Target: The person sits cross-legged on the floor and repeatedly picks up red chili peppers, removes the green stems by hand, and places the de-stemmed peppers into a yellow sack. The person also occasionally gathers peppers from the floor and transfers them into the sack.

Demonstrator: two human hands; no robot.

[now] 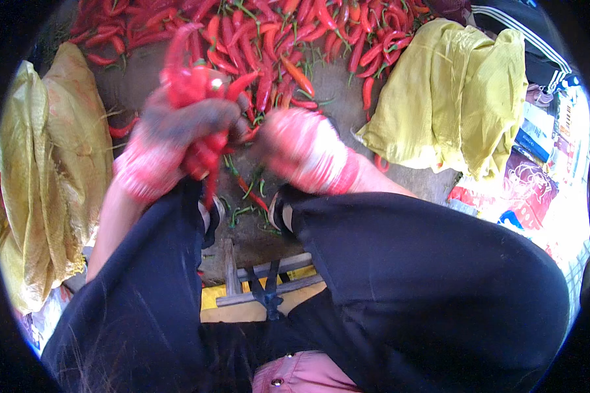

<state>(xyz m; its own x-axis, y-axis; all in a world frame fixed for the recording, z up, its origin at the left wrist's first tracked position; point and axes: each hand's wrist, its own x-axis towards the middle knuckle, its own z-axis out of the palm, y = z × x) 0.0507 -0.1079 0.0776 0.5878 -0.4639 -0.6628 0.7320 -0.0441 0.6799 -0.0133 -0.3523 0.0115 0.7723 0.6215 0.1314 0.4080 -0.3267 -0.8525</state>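
Note:
My left hand [177, 125], in a red and white knit glove with dark, dirty fingers, grips a bunch of red chili peppers [191, 81]. Some of them poke out above the fist and others hang below it. Just to the right is my right hand [307, 150] in a similar glove, blurred, its fingers curled towards the bunch. Whether it pinches a pepper or stem is hidden by the blur. Beyond both hands spreads a heap of red chili peppers [255, 37] with green stems, an orange one [297, 76] at its near edge. Green stems [238, 213] lie scattered between my shoes.
Yellow woven sacks [76, 123] stand at the left, and another yellow sack [447, 98] at the right. A wooden stool frame [268, 297] shows between my legs. Printed plastic packaging [526, 191] lies far right. Another person's striped trouser leg [516, 27] reaches in at upper right.

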